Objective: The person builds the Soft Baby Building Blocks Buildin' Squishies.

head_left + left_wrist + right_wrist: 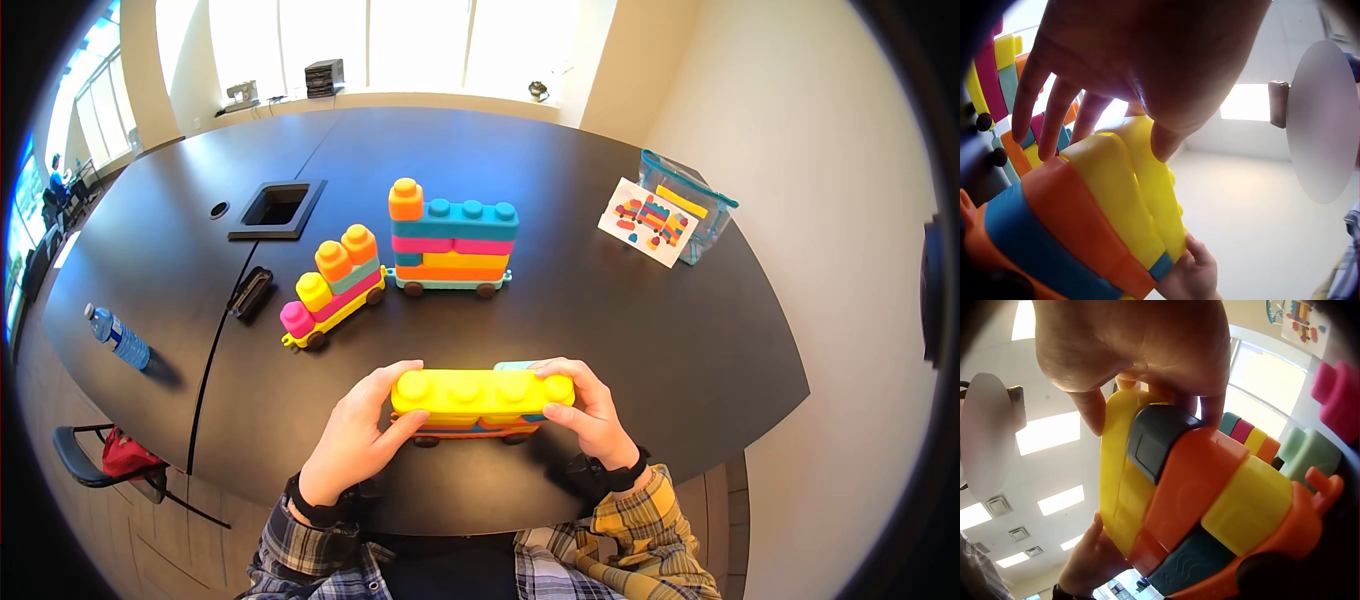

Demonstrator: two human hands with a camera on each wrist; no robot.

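Observation:
A long yellow building block (480, 392) with a row of studs lies on top of a toy train car (468, 432) close to the table's front edge. My left hand (352, 432) grips the yellow block's left end, thumb on the near side and fingers behind. At its right end, my right hand (592, 412) pinches the same block. Below it, the car (1197, 481) shows orange, yellow and blue blocks stacked over an orange wheeled base. A pale green block (1310, 453) and a pink block (1339, 403) sit beyond the car in the right wrist view.
Two built train cars, a stepped one (345, 285) and a taller one (455, 245), stand linked farther back. Around them are a black case (251, 293), a water bottle (118, 338), a picture card (648, 222) and a clear pouch (707, 232). A table socket (310, 200) is set in the top.

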